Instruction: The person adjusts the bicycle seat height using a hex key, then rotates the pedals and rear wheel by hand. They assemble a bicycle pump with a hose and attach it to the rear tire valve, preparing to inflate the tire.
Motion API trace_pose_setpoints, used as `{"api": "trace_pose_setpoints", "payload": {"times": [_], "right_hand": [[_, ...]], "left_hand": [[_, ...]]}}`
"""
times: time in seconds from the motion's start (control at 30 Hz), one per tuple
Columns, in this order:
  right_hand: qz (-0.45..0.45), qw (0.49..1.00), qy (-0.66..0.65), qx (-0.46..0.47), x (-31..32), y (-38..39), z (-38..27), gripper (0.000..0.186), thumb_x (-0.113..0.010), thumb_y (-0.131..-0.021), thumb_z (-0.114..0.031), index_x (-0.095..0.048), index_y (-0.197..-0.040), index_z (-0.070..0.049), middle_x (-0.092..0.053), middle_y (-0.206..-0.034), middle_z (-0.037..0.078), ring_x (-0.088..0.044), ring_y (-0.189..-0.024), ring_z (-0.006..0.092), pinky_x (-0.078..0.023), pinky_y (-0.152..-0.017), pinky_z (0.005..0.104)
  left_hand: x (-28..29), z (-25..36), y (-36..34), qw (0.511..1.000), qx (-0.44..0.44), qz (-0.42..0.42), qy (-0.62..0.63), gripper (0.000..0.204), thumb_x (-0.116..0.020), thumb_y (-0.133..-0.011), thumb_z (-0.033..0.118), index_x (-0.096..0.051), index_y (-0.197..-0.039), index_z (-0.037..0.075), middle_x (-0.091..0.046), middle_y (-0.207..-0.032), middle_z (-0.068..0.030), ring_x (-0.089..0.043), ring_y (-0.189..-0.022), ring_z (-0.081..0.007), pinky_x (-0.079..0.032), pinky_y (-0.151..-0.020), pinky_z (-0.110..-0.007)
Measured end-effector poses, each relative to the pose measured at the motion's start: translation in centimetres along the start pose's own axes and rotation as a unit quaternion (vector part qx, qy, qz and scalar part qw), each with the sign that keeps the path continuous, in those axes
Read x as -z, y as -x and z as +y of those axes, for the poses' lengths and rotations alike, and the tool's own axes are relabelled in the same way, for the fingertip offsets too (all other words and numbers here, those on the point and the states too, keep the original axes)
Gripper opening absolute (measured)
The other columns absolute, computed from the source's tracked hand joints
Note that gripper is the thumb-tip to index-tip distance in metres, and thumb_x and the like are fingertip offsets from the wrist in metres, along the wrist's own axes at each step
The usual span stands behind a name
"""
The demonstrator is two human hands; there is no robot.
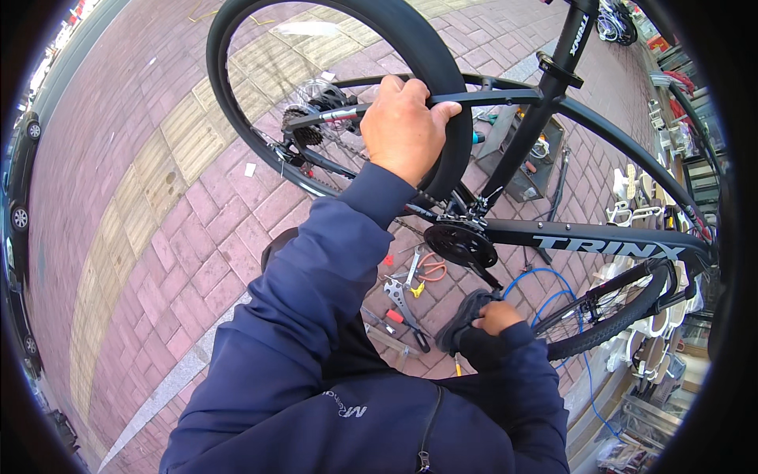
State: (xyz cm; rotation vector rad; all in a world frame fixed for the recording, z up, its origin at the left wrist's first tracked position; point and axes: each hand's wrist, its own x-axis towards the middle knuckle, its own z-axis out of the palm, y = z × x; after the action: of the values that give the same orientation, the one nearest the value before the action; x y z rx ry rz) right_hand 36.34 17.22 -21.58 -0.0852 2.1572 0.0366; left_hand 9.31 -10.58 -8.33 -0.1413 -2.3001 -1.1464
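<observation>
A black bicycle frame stands before me, with the rear wheel's tyre at its near end. My left hand is wrapped over the seat stay, beside that tyre, with its thumb pointing right. Left of this hand are the rear sprockets. The chainring and crank arm lie lower, nearer my feet. My right hand is low, next to my dark shoe and just below the crank's end. Its fingers are curled and partly hidden, so what they hold cannot be made out.
On the brick paving lie a multi-hole wrench, a spanner, orange-handled pliers and a red-and-black screwdriver. A grey toolbox stands behind the frame. A blue hose loops near the front wheel. Parked cars line the far left.
</observation>
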Motion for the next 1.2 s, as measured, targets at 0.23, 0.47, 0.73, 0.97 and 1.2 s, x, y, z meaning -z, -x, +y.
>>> {"api": "trace_pose_setpoints", "payload": {"times": [0.23, 0.47, 0.73, 0.97, 1.2], "right_hand": [[0.143, 0.948, -0.183, 0.218, 2.8, -16.5, -20.4, 0.033, -0.063, -0.088, -0.029, -0.072, -0.101, 0.0, -0.071, -0.103, 0.025, -0.068, -0.099, 0.0441, -0.054, -0.087, 0.0489], [0.148, 0.938, -0.307, 0.068, 15.2, 9.8, -3.1, 0.038, -0.068, -0.092, -0.035, -0.069, -0.078, 0.0, -0.061, -0.065, 0.012, -0.059, -0.06, 0.0252, -0.046, -0.061, 0.0375], [0.141, 0.976, -0.145, -0.076, 2.8, 5.5, 0.5, 0.027, -0.072, -0.086, -0.034, -0.079, -0.091, -0.008, -0.072, -0.085, 0.021, -0.069, -0.083, 0.041, -0.054, -0.077, 0.0486], [0.135, 0.979, -0.139, -0.067, 2.5, 5.5, 1.0, 0.036, -0.071, -0.087, -0.043, -0.08, -0.09, -0.009, -0.073, -0.089, 0.021, -0.069, -0.089, 0.0424, -0.054, -0.081, 0.0519], [0.14, 0.982, -0.1, -0.072, 1.3, 4.2, 0.3, 0.041, -0.07, -0.088, -0.046, -0.078, -0.09, -0.006, -0.073, -0.092, 0.022, -0.069, -0.092, 0.0435, -0.054, -0.083, 0.0528]], "left_hand": [[0.2, 0.1, -0.2, 0.999, 0.011, -0.016, -0.027, 0.039, -0.086, -0.079, 0.04, -0.073, -0.092, 0.006, -0.064, -0.098, -0.0103, -0.068, -0.083, -0.0318, -0.055, -0.069, -0.044], [0.3, -0.2, -0.2, 0.999, 0.009, -0.03, -0.004, 0.04, -0.085, -0.079, 0.041, -0.073, -0.093, 0.006, -0.064, -0.097, -0.0114, -0.068, -0.084, -0.0333, -0.055, -0.069, -0.043], [-0.1, 0.0, 0.0, 1.0, 0.012, -0.006, 0.003, 0.04, -0.087, -0.078, 0.04, -0.073, -0.092, 0.005, -0.064, -0.096, -0.012, -0.068, -0.084, -0.0343, -0.054, -0.07, -0.045], [0.1, 0.0, -0.1, 0.999, 0.028, -0.019, 0.0, 0.04, -0.086, -0.079, 0.041, -0.073, -0.093, 0.006, -0.064, -0.099, -0.0121, -0.068, -0.085, -0.0341, -0.054, -0.071, -0.045], [0.4, 0.2, -0.2, 0.998, 0.047, -0.05, -0.004, 0.041, -0.085, -0.08, 0.041, -0.073, -0.096, 0.005, -0.064, -0.103, -0.0125, -0.069, -0.088, -0.0338, -0.055, -0.073, -0.045]]}}
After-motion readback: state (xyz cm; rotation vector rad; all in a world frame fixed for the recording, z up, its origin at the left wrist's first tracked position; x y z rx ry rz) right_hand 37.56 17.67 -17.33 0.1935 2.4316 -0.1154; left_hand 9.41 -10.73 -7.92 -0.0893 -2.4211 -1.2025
